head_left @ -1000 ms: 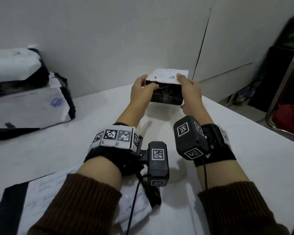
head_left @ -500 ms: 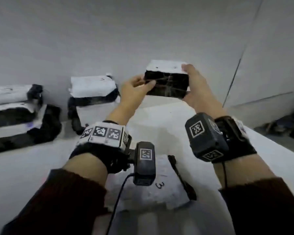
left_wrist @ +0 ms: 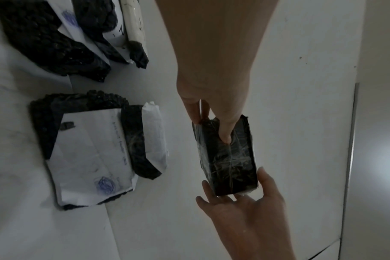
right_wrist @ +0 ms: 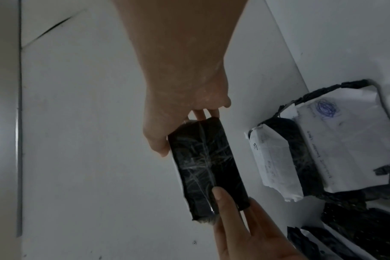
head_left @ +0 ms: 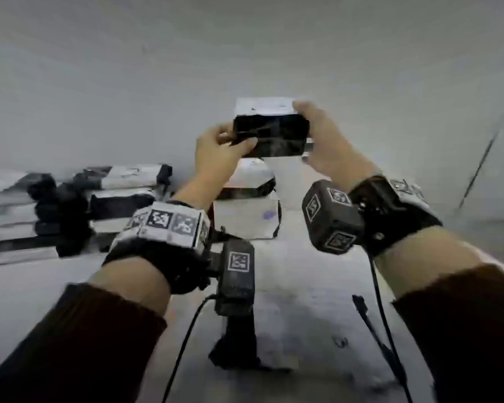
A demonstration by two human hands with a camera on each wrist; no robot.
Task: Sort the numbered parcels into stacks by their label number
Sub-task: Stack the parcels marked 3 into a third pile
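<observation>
A small black parcel [head_left: 271,135] with a white paper label on top is held in the air between both hands. My left hand [head_left: 236,139] pinches its left end, thumb on the near face. My right hand [head_left: 304,126] grips its right end, thumb over the top edge. The left wrist view shows the parcel [left_wrist: 228,156] with my left fingers [left_wrist: 223,132] on it. Just below and behind it stands a stack: a small parcel [head_left: 249,177], marked 3 in the right wrist view [right_wrist: 274,163], on a larger white-labelled parcel [head_left: 245,221].
More black-and-white parcel stacks [head_left: 122,187] lie at the back left against the grey wall. A flat parcel [head_left: 303,330] marked 3 lies on the white table [head_left: 26,301] under my wrists. Cables hang from both wrist cameras.
Both hands have carried the parcel to the left and slightly up. It now hangs over the stack of two parcels by the wall. Both hands have kept their hold.
</observation>
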